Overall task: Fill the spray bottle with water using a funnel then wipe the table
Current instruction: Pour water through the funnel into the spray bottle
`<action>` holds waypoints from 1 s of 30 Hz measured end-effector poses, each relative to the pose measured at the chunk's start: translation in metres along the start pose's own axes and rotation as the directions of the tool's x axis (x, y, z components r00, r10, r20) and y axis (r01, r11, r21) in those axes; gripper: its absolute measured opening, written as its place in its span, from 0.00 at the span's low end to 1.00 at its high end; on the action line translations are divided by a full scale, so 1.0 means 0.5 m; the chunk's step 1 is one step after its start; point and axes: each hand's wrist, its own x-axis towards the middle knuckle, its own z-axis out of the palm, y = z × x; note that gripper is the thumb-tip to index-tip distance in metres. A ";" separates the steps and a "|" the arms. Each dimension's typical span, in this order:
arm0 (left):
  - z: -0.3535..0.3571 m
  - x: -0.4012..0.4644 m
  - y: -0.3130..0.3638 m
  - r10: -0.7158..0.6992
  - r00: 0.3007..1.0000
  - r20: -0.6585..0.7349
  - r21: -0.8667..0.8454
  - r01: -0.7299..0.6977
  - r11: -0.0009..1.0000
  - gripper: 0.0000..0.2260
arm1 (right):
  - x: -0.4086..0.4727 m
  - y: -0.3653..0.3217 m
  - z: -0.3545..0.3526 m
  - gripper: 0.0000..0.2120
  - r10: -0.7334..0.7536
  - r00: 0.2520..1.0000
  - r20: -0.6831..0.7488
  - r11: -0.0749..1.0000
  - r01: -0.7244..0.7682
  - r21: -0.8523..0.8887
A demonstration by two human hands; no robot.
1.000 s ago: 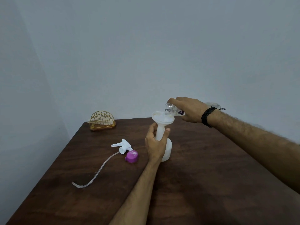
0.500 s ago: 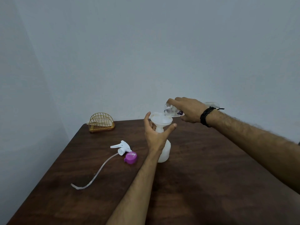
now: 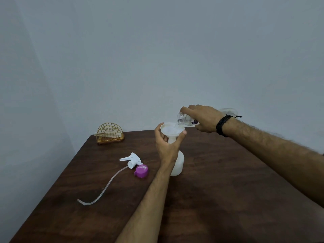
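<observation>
Left hand (image 3: 167, 146) has shifted up since a second ago: it was wrapped around the neck of the white plastic spray bottle (image 3: 178, 165), now its grip cups the white plastic funnel (image 3: 172, 130) just under the bowl, thumb and fingers on opposite sides of the rim. Right hand (image 3: 203, 118) keeps the clear plastic water bottle (image 3: 184, 118) tilted, mouth at the funnel's rim, water visibly in the bowl. So: pouring underway, funnel now steadied directly. The spray bottle stands on the dark wooden table (image 3: 228, 190), its white trigger sprayer head (image 3: 131, 159) and a purple cap (image 3: 141, 171) lying left of it. Wiping not yet started.
</observation>
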 end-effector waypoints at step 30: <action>0.006 -0.001 0.000 0.000 1.000 0.002 0.008 0.000 1.000 0.37 | -0.001 -0.001 -0.012 0.27 -0.024 1.000 -0.008 0.998 0.024 -0.066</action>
